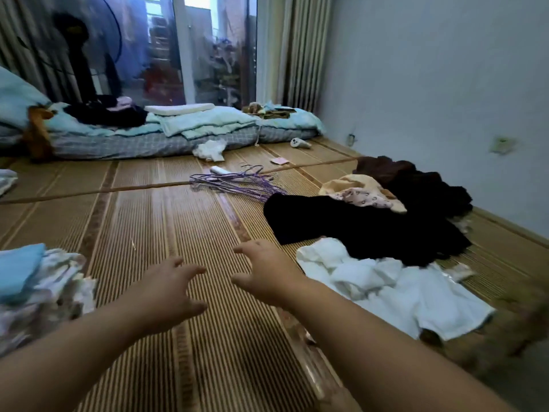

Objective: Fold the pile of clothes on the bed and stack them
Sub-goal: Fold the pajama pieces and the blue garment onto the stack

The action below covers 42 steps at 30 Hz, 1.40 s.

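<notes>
A loose pile of clothes lies on the bamboo mat [166, 221] at the right: a white garment [395, 295] nearest me, a black one [356, 224] behind it, a peach patterned piece [361, 191] and a dark brown one [386, 169] further back. At the left edge sits a stack of folded clothes [38, 281], light blue on top of floral fabric. My left hand [166, 289] and my right hand [264, 272] hover over the bare mat between stack and pile, fingers spread and curled, holding nothing. The right hand is just left of the white garment.
Purple wire hangers [234, 182] lie in a bunch mid-mat beside a white tube. Further back are blue-green bedding [190, 123] with dark clothes on it, a crumpled white item [209, 150] and a glass door. A wall runs along the right.
</notes>
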Available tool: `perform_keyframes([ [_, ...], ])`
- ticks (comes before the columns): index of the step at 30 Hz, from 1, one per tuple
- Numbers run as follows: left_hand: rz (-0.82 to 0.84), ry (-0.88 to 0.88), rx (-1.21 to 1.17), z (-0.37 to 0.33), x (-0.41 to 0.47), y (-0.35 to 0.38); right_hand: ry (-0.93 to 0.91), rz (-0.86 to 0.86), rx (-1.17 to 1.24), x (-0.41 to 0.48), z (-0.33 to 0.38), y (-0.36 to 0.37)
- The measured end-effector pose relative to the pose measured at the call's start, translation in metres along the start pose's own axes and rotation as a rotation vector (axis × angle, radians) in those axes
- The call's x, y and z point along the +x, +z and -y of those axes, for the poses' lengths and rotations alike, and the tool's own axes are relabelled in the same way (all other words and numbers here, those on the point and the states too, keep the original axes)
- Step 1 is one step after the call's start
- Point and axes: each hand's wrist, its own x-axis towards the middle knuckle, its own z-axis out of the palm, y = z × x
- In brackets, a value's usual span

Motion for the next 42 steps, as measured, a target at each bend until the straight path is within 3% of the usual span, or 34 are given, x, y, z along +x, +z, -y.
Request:
perform_keyframes([
  [5, 0.221, 0.099, 0.015, -0.066, 0.029, 0.080, 0.260, -0.024, -0.127, -0.036, -0.111, -0.022],
  [9, 0.474, -0.029, 0.043, -0.083, 0.047, 0.113, 0.475, -0.085, -0.322, -0.047, -0.180, -0.031],
  [15, 0.577, -0.129, 0.067, -0.083, 0.075, 0.099, 0.731, -0.028, -0.350, -0.032, -0.237, -0.036],
  [19, 0.625, -0.119, 0.134, -0.087, 0.095, 0.090, 0.660, 0.037, -0.431, -0.007, -0.255, -0.049],
  [22, 0.672, -0.084, 0.191, -0.087, 0.107, 0.086, 0.553, 0.098, -0.328, 0.016, -0.260, -0.068],
  [24, 0.704, -0.050, 0.242, -0.088, 0.114, 0.085, 0.497, -0.113, -0.268, 0.040, -0.262, -0.088],
  [26, 0.723, -0.026, 0.295, -0.091, 0.119, 0.085, 0.452, -0.312, -0.405, 0.065, -0.263, -0.108],
  [27, 0.728, -0.017, 0.318, -0.092, 0.122, 0.086, 0.455, -0.332, -0.493, 0.079, -0.264, -0.116],
  [31, 0.754, 0.002, 0.386, -0.096, 0.137, 0.088, 0.624, -0.100, -0.621, 0.121, -0.275, -0.132],
  [34, 0.754, 0.013, 0.412, -0.096, 0.148, 0.087, 0.715, -0.041, -0.629, 0.129, -0.287, -0.131],
  [38, 0.756, 0.008, 0.426, -0.099, 0.158, 0.079, 0.713, -0.026, -0.612, 0.125, -0.292, -0.128],
  [42, 0.784, 0.013, 0.420, -0.099, 0.164, 0.075, 0.691, -0.134, -0.580, 0.120, -0.283, -0.133],
])
